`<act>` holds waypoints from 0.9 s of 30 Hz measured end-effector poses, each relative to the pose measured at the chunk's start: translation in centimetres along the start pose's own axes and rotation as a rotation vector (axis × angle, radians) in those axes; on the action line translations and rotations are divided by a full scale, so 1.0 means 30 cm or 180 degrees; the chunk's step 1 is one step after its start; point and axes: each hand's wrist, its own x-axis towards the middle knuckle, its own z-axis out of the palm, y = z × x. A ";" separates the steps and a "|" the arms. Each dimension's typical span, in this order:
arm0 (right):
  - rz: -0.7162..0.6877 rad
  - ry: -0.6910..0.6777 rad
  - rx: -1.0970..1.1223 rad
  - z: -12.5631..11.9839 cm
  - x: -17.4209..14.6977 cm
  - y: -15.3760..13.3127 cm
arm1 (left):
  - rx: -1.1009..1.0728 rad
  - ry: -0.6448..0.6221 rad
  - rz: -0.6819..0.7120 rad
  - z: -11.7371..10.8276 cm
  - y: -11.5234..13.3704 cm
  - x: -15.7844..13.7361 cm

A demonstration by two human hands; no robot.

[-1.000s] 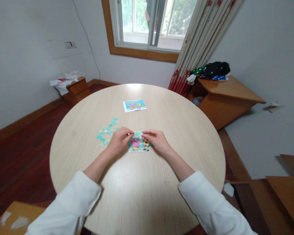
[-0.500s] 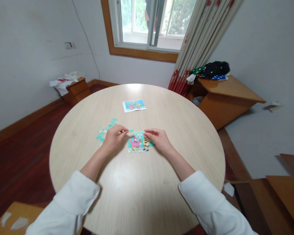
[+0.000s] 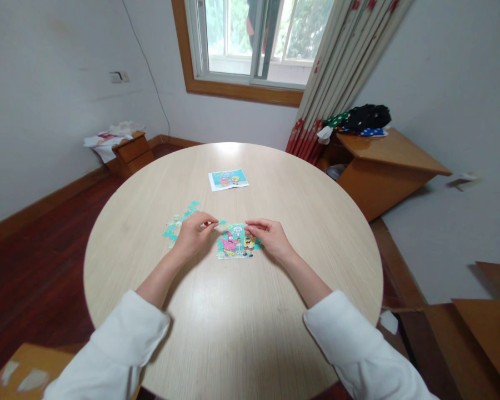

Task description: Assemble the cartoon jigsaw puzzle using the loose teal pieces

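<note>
A partly joined jigsaw puzzle (image 3: 230, 245) lies flat on the round table, showing a pink starfish, a pale squid-like figure and a yellow sponge character. My left hand (image 3: 196, 233) is at its upper left corner, thumb and forefinger pinched on a small puzzle piece (image 3: 222, 223). Over the puzzle's right side is my right hand (image 3: 270, 234), its fingers closed at the top edge and covering part of the yellow figure. A scatter of loose turquoise and pale puzzle pieces (image 3: 173, 226) lies left of my left hand, which hides some of them.
Farther back on the round table (image 3: 233, 316) lies a printed reference picture (image 3: 229, 179) with the same characters. Clothes (image 3: 364, 118) are heaped on a tilted wooden cabinet (image 3: 394, 150) at right. A small wooden stand (image 3: 133, 153) with papers is at left, beyond the table.
</note>
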 end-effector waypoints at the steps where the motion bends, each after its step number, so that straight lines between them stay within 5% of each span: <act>1: -0.0005 -0.0007 -0.0021 0.000 0.000 0.000 | 0.0006 0.0002 0.0004 0.000 0.000 0.000; 14: -0.0042 -0.0044 -0.0108 -0.001 0.000 0.002 | 0.0017 -0.0009 0.0018 0.001 0.004 0.000; 27: -0.0799 -0.0560 -0.0917 0.040 -0.030 0.007 | -0.0321 -0.0389 0.0085 0.041 0.061 -0.025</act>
